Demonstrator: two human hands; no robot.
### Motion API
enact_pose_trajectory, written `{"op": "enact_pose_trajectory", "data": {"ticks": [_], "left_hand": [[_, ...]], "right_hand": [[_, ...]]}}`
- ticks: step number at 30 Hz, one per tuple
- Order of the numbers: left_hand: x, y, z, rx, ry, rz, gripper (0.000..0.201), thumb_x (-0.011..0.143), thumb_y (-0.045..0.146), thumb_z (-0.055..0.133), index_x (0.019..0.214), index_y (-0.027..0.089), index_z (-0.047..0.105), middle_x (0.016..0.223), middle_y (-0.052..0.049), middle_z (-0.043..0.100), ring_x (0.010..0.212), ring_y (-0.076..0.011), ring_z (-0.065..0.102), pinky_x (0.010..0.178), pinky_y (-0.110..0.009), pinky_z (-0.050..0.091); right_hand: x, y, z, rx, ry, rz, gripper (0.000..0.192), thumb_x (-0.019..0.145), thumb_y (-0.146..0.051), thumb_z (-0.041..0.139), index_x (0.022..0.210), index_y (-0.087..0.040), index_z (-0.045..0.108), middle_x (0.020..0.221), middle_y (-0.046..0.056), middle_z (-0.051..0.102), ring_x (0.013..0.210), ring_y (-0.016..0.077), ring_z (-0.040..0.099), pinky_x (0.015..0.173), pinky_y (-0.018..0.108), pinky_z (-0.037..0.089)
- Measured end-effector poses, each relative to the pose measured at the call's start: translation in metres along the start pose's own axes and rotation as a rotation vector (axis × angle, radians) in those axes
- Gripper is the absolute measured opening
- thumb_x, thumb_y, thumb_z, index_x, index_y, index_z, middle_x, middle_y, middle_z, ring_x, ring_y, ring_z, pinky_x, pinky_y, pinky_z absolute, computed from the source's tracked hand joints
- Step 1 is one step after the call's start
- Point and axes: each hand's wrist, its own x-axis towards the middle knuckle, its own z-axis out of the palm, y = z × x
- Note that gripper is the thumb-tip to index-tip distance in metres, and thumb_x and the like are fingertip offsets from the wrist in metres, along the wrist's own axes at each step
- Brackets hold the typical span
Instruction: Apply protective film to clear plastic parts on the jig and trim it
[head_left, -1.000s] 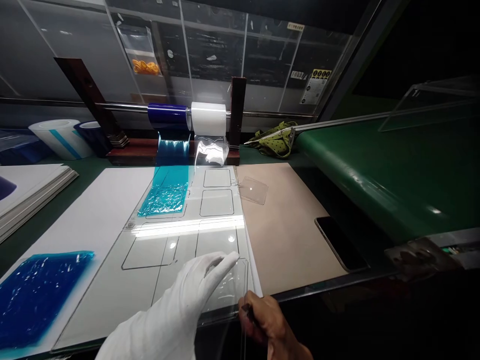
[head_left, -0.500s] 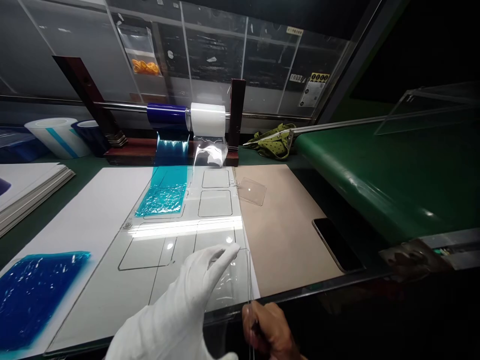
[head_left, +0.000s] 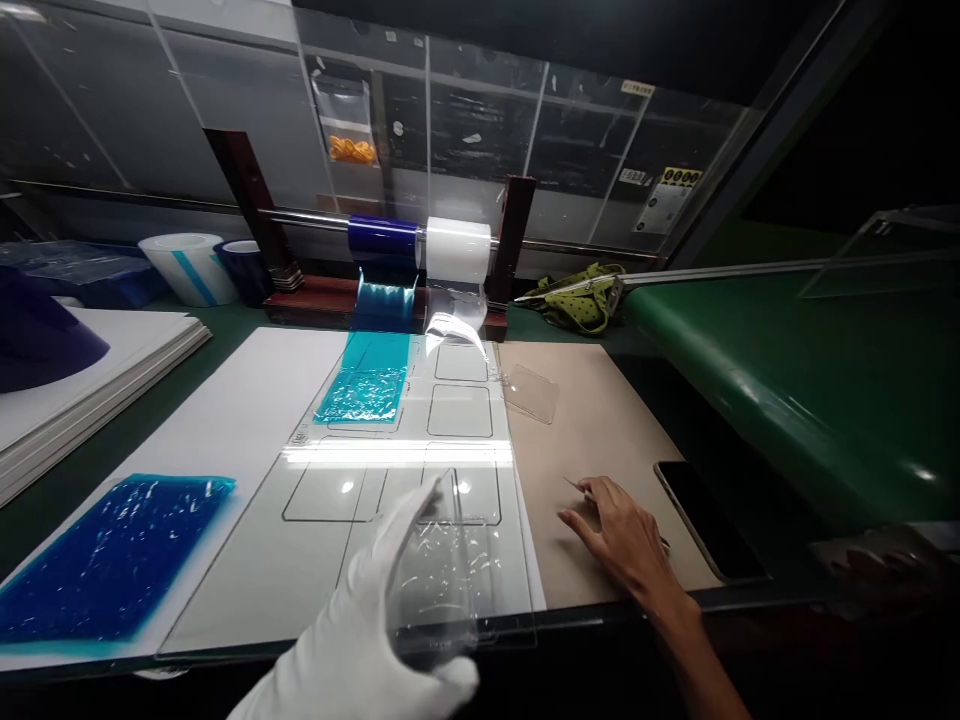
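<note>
In a white glove, my left hand (head_left: 382,610) grips a clear rectangular plate (head_left: 450,570) by its edges, thumb low and fingers at the top. The plate is tilted above the front of a clear sheet with black rounded outlines (head_left: 255,590). My right hand (head_left: 619,535), bare, hovers over or rests on the brown board (head_left: 570,570); I cannot tell which. A thin pointed tool (head_left: 571,483) juts from its fingertips; its kind is hidden. Beyond this hand a small clear plate (head_left: 532,392) lies on the board.
A blue film roll (head_left: 382,245) and a white roll (head_left: 459,250) hang on a rod, blue film (head_left: 367,380) trailing onto the sheet. A phone (head_left: 709,520) lies right, beside a green conveyor belt (head_left: 810,370). Blue film sheets (head_left: 120,560) and stacked white sheets (head_left: 112,380) are left.
My right hand has left the clear plate's lower edge and moved right, over the brown board. My left hand still holds the plate, now tilted differently. The view has swung left.
</note>
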Motion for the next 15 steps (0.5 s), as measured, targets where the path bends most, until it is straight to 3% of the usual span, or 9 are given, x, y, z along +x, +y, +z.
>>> {"op": "enact_pose_trajectory", "data": {"ticks": [2, 4, 6, 10, 15], "left_hand": [[-0.002, -0.007, -0.004, -0.654, -0.238, -0.231, 0.092, 0.062, 0.068, 0.063, 0.142, 0.026, 0.041, 0.151, -0.012, 0.036, 0.141, -0.0407, 0.026, 0.112, -0.062, 0.022], [-0.001, -0.013, -0.003, -0.997, -0.364, -0.334, 0.104, 0.061, 0.087, 0.044, 0.139, 0.018, 0.044, 0.151, -0.016, 0.035, 0.142, -0.0412, 0.023, 0.111, -0.063, 0.023], [0.002, -0.017, 0.001, -1.151, -0.384, -0.364, 0.111, 0.060, 0.091, 0.037, 0.138, 0.012, 0.045, 0.149, -0.019, 0.038, 0.142, -0.0412, 0.024, 0.110, -0.062, 0.026], [0.009, -0.020, 0.010, -1.484, -0.410, -0.397, 0.110, 0.061, 0.081, 0.054, 0.139, 0.003, 0.042, 0.146, -0.024, 0.040, 0.140, -0.0422, 0.028, 0.106, -0.055, 0.033], [0.017, -0.014, 0.015, -1.529, -0.500, -0.278, 0.104, 0.067, 0.076, 0.054, 0.142, 0.007, 0.038, 0.146, -0.020, 0.042, 0.138, -0.0373, 0.034, 0.108, -0.049, 0.033]], "right_hand": [[0.002, -0.008, -0.001, 0.010, 0.019, -0.060, 0.058, 0.090, -0.063, 0.044, 0.117, -0.013, 0.055, 0.111, 0.018, 0.067, 0.101, 0.0348, 0.065, 0.080, 0.051, 0.055], [0.000, -0.033, -0.011, 0.052, 0.041, -0.177, 0.071, 0.087, -0.062, 0.052, 0.136, -0.012, 0.044, 0.130, 0.019, 0.059, 0.121, 0.0341, 0.056, 0.097, 0.052, 0.048], [-0.002, -0.066, -0.026, 0.113, 0.041, -0.348, 0.089, 0.081, -0.065, 0.058, 0.146, -0.010, 0.030, 0.141, 0.019, 0.051, 0.132, 0.0327, 0.046, 0.108, 0.053, 0.039], [0.009, -0.123, -0.046, 0.145, -0.028, -0.638, 0.109, 0.076, -0.067, 0.062, 0.150, -0.002, 0.014, 0.148, 0.021, 0.041, 0.142, 0.0312, 0.030, 0.119, 0.054, 0.015], [0.028, -0.144, -0.039, 0.128, -0.142, -0.745, 0.112, 0.076, -0.059, 0.063, 0.150, 0.002, 0.004, 0.147, 0.023, 0.041, 0.141, 0.0323, 0.032, 0.117, 0.059, 0.012]]}}
